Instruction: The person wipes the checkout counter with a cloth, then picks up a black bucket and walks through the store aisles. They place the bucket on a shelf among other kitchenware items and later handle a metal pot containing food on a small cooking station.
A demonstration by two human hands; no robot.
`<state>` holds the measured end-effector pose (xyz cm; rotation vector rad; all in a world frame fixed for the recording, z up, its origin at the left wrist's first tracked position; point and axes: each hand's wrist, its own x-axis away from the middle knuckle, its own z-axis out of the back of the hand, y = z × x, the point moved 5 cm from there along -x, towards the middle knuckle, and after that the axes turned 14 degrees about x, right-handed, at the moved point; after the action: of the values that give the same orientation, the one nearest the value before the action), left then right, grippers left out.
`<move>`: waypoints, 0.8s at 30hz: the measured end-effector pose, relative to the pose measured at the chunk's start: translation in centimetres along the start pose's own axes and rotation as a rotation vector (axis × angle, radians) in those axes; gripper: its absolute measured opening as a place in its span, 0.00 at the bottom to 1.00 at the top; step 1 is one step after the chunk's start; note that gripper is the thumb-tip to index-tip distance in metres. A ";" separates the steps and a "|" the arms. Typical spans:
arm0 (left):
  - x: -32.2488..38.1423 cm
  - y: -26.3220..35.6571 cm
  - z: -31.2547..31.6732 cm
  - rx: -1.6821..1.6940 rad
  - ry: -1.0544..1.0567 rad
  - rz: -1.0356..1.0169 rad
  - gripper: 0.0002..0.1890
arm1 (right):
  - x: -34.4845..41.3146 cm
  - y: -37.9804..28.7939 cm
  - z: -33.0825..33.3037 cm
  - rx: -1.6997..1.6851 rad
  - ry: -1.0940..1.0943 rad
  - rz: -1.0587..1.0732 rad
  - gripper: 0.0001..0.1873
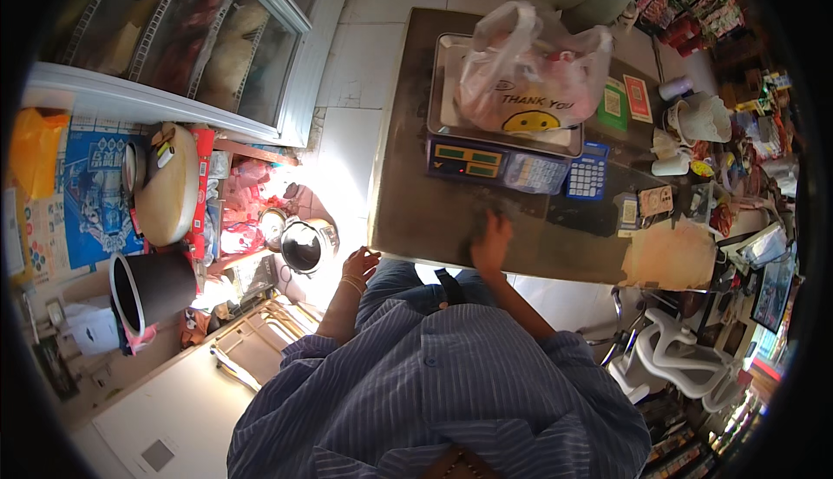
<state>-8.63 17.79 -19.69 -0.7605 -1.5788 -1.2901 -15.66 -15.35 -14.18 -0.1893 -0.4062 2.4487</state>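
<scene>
A brown tabletop lies before me. My right hand is on it near the front edge, fingers pointing forward. Motion blurs the fingers, and a greyish smudge beside their tips is too unclear to name. My left hand hangs by the table's left front corner, with loosely bent fingers and nothing seen in it. Beyond the right hand stands a blue digital weighing scale with a metal pan. On the pan sits a full plastic carrier bag with a yellow smiley print. A blue calculator lies beside the scale.
Green and red code cards lie right of the bag. A cardboard piece covers the right front corner. At left stand a glass-door refrigerator, a steel pot and a black bin. A white plastic chair is at right.
</scene>
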 end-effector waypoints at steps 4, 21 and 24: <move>0.0 2.3 1.1 -0.263 -0.265 -0.019 0.12 | 0.6 -12.2 -3.5 -0.197 -0.149 0.153 0.36; 5.4 5.9 -2.8 -0.314 -0.612 0.274 0.14 | 18.6 2.3 -3.0 -1.668 -0.444 -0.951 0.30; 7.3 7.1 -4.7 -0.338 -0.633 0.183 0.12 | 15.8 -5.1 -3.9 -2.425 -0.628 -0.896 0.24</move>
<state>-3.84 14.45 -10.18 -1.6098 -1.7284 -1.2618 -24.25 -0.86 -16.67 -0.0981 -2.5682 -0.0076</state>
